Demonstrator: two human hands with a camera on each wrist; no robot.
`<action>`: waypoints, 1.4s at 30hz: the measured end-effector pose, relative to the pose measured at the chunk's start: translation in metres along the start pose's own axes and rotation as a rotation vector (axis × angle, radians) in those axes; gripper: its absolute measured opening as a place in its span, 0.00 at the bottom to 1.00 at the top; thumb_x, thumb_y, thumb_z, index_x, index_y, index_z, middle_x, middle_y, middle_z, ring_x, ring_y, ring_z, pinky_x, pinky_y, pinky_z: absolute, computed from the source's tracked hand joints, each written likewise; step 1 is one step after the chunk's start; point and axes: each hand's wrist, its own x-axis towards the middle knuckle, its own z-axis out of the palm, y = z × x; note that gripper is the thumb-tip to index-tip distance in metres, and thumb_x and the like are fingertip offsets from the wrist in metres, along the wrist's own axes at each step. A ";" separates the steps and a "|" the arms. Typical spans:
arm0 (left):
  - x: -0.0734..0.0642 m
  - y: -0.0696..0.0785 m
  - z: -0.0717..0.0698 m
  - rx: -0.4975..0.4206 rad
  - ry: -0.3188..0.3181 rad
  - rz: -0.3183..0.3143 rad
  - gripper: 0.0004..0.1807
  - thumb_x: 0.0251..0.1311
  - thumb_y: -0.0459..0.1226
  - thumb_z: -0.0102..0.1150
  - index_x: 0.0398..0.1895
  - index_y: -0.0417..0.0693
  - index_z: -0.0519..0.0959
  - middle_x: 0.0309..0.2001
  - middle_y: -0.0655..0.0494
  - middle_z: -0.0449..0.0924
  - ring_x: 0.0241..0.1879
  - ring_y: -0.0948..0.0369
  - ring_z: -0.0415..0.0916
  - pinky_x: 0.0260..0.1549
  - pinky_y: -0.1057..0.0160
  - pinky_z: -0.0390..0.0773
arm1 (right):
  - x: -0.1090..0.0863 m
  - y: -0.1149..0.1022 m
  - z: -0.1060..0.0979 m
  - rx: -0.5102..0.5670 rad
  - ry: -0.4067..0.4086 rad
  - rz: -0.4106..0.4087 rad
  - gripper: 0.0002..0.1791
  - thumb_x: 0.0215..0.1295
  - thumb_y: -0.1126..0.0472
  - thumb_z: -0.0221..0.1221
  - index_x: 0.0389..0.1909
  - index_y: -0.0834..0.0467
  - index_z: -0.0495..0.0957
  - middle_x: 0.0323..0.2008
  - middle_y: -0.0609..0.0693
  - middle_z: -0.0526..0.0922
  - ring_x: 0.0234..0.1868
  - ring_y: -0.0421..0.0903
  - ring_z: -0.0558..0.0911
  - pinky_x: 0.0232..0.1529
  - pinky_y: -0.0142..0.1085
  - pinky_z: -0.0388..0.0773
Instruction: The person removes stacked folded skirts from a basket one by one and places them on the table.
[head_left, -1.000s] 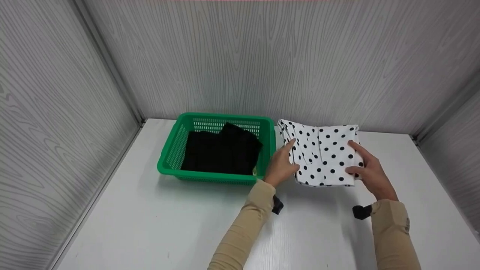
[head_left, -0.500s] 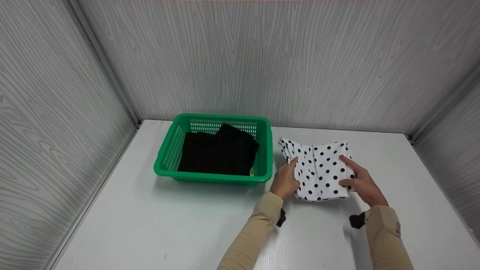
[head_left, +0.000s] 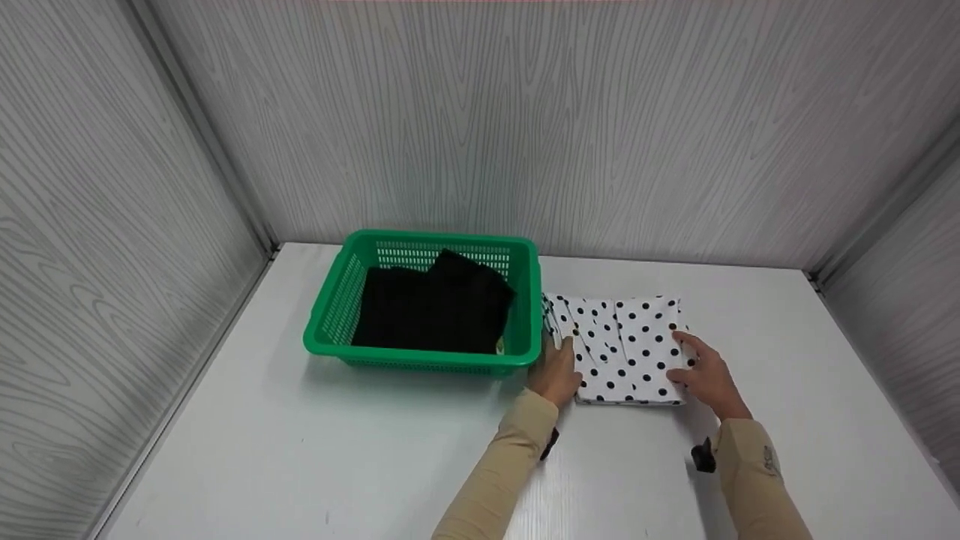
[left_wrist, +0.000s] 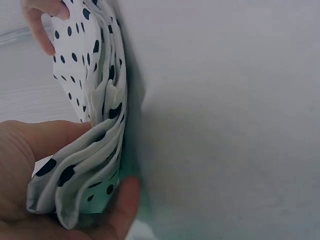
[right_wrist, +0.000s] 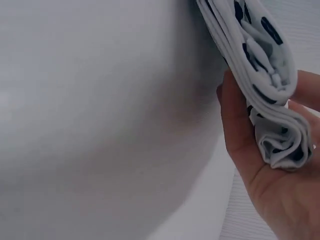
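A white cloth garment with black polka dots (head_left: 634,349), folded into a thick rectangle, lies flat and close over the table to the right of the basket. My left hand (head_left: 556,375) grips its left edge; in the left wrist view the thumb lies over the stacked layers (left_wrist: 97,145) and fingers reach beneath. At the opposite edge, my right hand (head_left: 709,379) holds the garment between thumb and fingers. The right wrist view shows the rolled, layered end (right_wrist: 282,135) inside that hand's grasp. The garment's underside is hidden in the head view.
Immediately left of the garment stands a green plastic basket (head_left: 534,300) with perforated sides. Folded black cloth (head_left: 431,311) lies inside it. A white table (head_left: 300,450) bears everything, with grey wood-grain panels (head_left: 487,112) behind and at both sides.
Both hands have brought the polka-dot garment down toward the table and nearer the front, a little leftward. It lies flatter than before. The basket keeps its place apart from a slight camera shift.
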 end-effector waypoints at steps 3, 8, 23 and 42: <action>-0.006 -0.003 0.003 0.046 0.009 0.021 0.28 0.65 0.33 0.65 0.67 0.36 0.72 0.73 0.28 0.51 0.71 0.43 0.59 0.52 0.54 0.78 | -0.007 -0.002 0.005 -0.186 0.050 -0.037 0.36 0.61 0.74 0.62 0.71 0.72 0.62 0.71 0.77 0.58 0.72 0.73 0.57 0.70 0.63 0.55; -0.023 -0.004 0.005 0.190 0.114 0.147 0.23 0.65 0.33 0.66 0.62 0.40 0.78 0.74 0.30 0.53 0.71 0.40 0.58 0.53 0.52 0.79 | -0.024 -0.010 0.014 -0.444 0.143 -0.149 0.22 0.59 0.72 0.64 0.54 0.74 0.77 0.61 0.79 0.67 0.61 0.78 0.66 0.57 0.69 0.67; -0.059 0.008 0.009 0.615 0.009 0.254 0.32 0.61 0.51 0.70 0.65 0.47 0.78 0.62 0.42 0.75 0.60 0.40 0.72 0.56 0.53 0.76 | -0.050 -0.017 0.031 -0.625 -0.028 -0.202 0.19 0.63 0.79 0.58 0.56 0.77 0.75 0.54 0.78 0.72 0.53 0.72 0.77 0.52 0.61 0.76; 0.008 0.004 0.016 0.461 -0.148 0.116 0.32 0.75 0.53 0.49 0.77 0.53 0.65 0.75 0.47 0.60 0.75 0.43 0.52 0.70 0.48 0.57 | 0.004 -0.016 0.027 -0.559 -0.164 0.027 0.36 0.71 0.64 0.52 0.74 0.75 0.51 0.74 0.78 0.44 0.71 0.78 0.53 0.63 0.74 0.55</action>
